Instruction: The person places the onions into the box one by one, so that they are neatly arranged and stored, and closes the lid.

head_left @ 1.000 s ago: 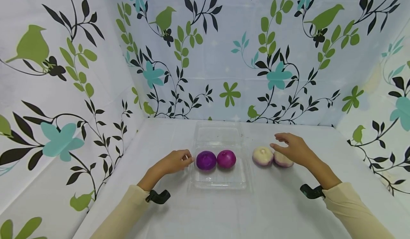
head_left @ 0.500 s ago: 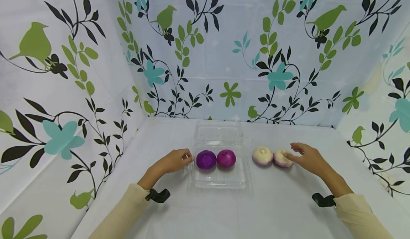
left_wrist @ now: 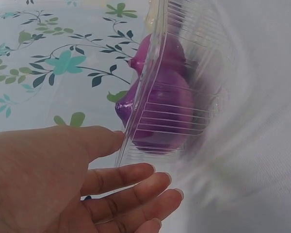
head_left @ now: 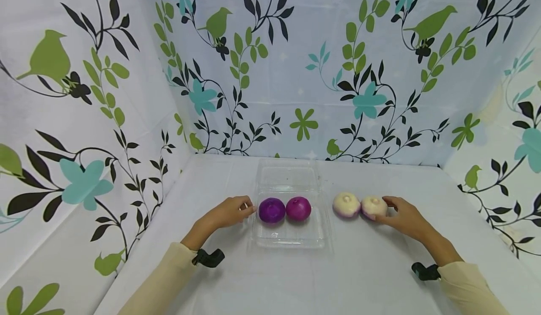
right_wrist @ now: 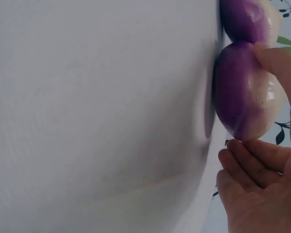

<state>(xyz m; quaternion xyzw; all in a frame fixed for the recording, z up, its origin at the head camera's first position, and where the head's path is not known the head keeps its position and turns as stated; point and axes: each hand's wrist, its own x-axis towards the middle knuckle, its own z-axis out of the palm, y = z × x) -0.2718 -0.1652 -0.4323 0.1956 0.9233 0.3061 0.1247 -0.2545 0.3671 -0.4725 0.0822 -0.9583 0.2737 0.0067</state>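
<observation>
My right hand [head_left: 406, 218] grips the right-hand purple-and-white turnip [head_left: 373, 206], white side up. In the right wrist view its thumb lies on one side of that turnip [right_wrist: 245, 94] and its fingertips meet the opposite side. A second turnip [head_left: 346, 205] sits against it on the left. My left hand [head_left: 230, 211] is at the left rim of a clear plastic clamshell container [head_left: 291, 243]; in the left wrist view the thumb touches the rim while the other fingers extend loosely below. Inside the container are a violet onion [head_left: 272, 211] and a magenta onion [head_left: 298, 209], side by side.
The container's lid [head_left: 287, 176] lies folded back, away from me. Everything rests on a white cloth-covered table [head_left: 287, 282]. Patterned fabric [head_left: 262, 89] with birds and leaves encloses the back and sides.
My right hand has moved from above the right turnip, out to its right side, and then down onto it, now gripping it. The left hand and the container have stayed put.
</observation>
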